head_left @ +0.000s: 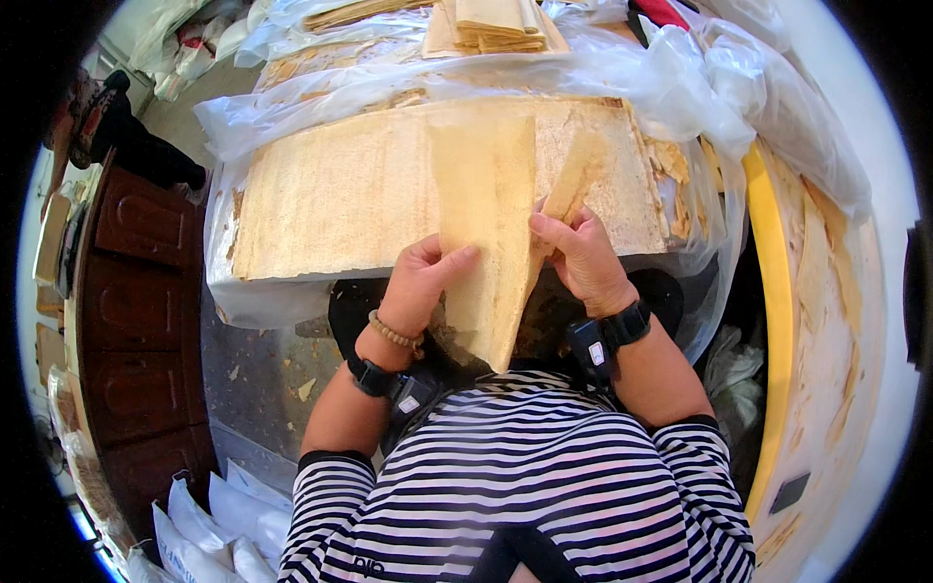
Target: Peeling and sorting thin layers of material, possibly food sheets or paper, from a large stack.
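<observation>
A thin, stiff-looking tan sheet (484,194) stands up in front of my body, tapering to a point near my lap. My left hand (434,277) grips its left edge, thumb on the near face and fingers behind. On the other side, my right hand (583,255) pinches a narrow tan strip (577,175) that slants up to the right. The strip meets the sheet's right edge low down; whether it is torn or folded there I cannot tell. Behind both hands lies a wide, pale tan board (335,194) with a rough, flaky right end.
Clear plastic film (292,109) covers the table around the board. A stack of folded tan sheets (496,24) sits at the back. Tan flakes (671,160) lie at right, beside a yellow-edged board (770,321). Dark wooden cabinets (141,291) and white sacks (243,515) stand at left.
</observation>
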Demonstrator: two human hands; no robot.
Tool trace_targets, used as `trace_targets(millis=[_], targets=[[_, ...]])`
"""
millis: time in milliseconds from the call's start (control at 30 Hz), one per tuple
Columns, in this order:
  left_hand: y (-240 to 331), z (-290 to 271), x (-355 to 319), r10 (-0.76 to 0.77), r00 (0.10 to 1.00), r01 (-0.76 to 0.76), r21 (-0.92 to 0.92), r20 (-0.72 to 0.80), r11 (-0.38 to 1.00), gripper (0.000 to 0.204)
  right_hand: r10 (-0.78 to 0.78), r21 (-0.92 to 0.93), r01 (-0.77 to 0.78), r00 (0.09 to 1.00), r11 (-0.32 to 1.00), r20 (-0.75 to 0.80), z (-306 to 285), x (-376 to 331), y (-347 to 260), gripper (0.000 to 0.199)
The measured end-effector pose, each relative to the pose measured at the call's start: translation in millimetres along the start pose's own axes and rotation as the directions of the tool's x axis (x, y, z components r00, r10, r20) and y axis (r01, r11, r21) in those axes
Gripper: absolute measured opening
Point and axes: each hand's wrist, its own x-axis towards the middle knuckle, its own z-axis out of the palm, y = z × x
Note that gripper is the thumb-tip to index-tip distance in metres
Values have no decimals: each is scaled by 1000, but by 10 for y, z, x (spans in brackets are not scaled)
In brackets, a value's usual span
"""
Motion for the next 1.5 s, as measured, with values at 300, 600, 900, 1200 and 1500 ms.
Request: trace_targets(millis=[300,600,900,1200,1500], targets=[[50,83,20,114,980,-107,52,-162,993,16,159,277,-213,966,937,204,-63,-95,158,40],[31,118,94,220,928,-213,57,-300,975,15,296,176,-335,931,926,215,198,-220,167,41],[147,-40,95,369,852,-346,131,-371,929,17,170,-154,-174,985,973,-37,72,-160,195,35],[798,-284,67,535,777,-481,236,-332,845,27,119,-166,-148,978,975,-171,-193,-199,10,29],[432,6,126,94,995,-73,-404,32,912,31,232,182,-275,946,944,226,367,-133,-74,36]])
